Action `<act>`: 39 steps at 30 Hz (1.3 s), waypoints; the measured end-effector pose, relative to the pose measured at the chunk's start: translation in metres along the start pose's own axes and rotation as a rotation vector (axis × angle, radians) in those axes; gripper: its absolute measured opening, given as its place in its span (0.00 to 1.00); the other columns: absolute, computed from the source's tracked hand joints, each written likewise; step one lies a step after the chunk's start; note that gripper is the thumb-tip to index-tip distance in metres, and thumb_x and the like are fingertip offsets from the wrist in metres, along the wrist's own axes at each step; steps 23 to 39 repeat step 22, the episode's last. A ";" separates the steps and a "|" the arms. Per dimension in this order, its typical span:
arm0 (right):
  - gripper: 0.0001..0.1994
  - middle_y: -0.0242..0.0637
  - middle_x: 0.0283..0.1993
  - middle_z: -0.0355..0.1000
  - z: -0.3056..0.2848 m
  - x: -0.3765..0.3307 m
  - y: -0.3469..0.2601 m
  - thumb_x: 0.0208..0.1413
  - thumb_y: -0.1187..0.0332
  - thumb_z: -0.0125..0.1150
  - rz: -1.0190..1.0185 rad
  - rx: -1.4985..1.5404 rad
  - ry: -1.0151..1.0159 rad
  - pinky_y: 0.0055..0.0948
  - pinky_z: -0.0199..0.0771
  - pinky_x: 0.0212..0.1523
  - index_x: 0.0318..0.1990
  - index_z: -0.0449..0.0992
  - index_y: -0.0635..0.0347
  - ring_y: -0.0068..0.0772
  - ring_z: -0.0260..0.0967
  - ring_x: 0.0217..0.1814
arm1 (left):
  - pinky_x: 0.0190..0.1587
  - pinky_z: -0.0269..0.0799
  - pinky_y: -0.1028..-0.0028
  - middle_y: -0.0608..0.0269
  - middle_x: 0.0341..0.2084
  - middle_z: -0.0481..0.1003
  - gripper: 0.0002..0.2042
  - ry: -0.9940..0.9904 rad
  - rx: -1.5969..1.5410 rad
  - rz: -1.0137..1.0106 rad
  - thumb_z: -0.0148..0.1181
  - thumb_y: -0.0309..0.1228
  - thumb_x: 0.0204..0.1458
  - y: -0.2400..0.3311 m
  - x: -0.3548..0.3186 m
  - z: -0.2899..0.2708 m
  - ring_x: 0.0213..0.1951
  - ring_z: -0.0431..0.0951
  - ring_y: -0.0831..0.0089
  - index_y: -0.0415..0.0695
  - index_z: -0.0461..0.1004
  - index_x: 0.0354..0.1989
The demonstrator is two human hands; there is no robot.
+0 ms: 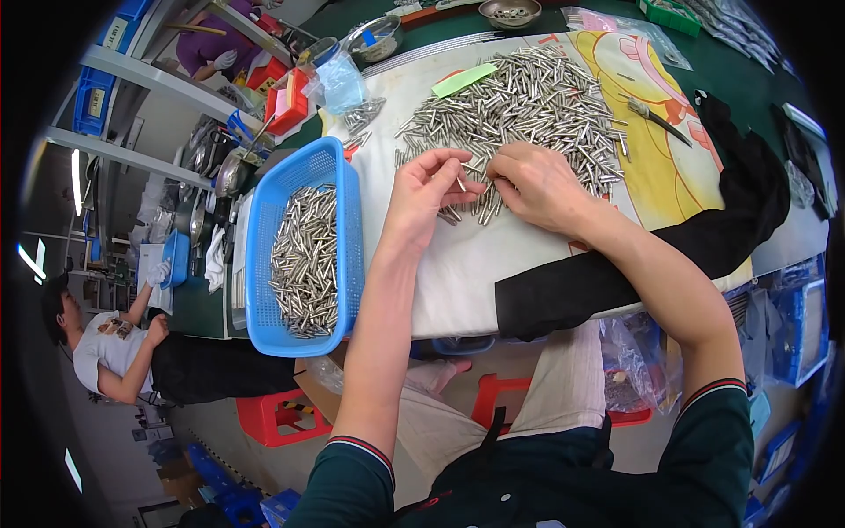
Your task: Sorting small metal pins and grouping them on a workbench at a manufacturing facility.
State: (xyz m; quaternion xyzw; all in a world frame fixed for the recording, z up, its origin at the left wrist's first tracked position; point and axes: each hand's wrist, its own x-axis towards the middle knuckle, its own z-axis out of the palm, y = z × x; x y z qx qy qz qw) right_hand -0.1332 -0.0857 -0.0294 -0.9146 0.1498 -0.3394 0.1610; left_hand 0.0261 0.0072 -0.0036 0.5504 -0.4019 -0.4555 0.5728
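A large heap of small silvery metal pins (537, 101) is spread over a pale printed cloth (387, 220) on the table. At the heap's near edge, my left hand (427, 189) has its palm turned partly up, thumb and fingers closed on a metal pin (462, 183). Close beside it on the right, my right hand (537, 185) rests on the near pins with its fingers curled down. Its fingertips are mostly hidden, so what they grip cannot be made out. Left of my left forearm stands a blue perforated plastic basket (352, 238) with many similar pins inside.
A green paper slip (464, 80) lies on the heap. To the right are a brush (658, 119) and a black cloth (607, 286) along the near edge. Red bins (286, 104) and metal bowls (510, 12) stand farther back. Another person (114, 352) works at the left.
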 end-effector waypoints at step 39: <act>0.05 0.40 0.29 0.68 0.000 -0.001 0.001 0.44 0.73 0.56 0.000 -0.055 -0.019 0.39 0.69 0.34 0.30 0.72 0.62 0.44 0.68 0.36 | 0.53 0.68 0.81 0.48 0.54 0.65 0.25 -0.217 -0.420 -0.026 0.52 0.18 0.49 0.003 0.004 -0.005 0.57 0.67 0.64 0.31 0.56 0.58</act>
